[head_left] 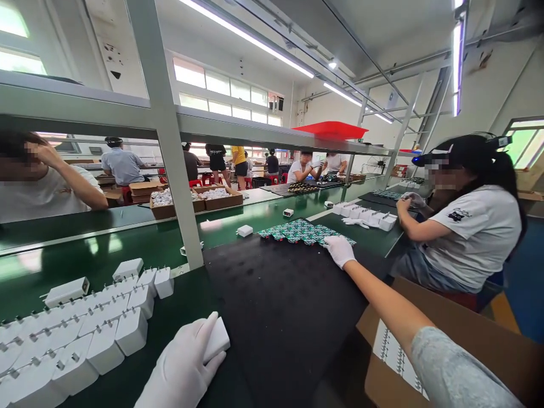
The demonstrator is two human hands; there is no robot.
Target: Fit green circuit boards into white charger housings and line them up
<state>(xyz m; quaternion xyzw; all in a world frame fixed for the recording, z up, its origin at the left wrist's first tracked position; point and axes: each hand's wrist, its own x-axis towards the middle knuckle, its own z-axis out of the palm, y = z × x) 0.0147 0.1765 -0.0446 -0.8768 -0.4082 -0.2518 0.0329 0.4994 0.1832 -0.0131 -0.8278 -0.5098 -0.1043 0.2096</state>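
Observation:
My left hand [182, 362], in a white glove, is closed around a white charger housing [218, 340] at the front edge of the black mat [272, 300]. Stretched far forward, my right hand [339, 251], also gloved, has its fingers bent onto the right end of a row of green circuit boards [297, 231]. It pinches at a board there, though the fingertips are partly hidden. Rows of white chargers with metal prongs [97, 334] stand left of my left hand. Two more white chargers [68, 292] lie behind those rows.
An open carton [378, 368] holding white chargers sits under my right arm. A metal frame post [176, 141] rises at the mat's left corner. At right a co-worker [471, 226] sits near a row of white housings [365, 215]. A red tray [331, 130] rests on the shelf.

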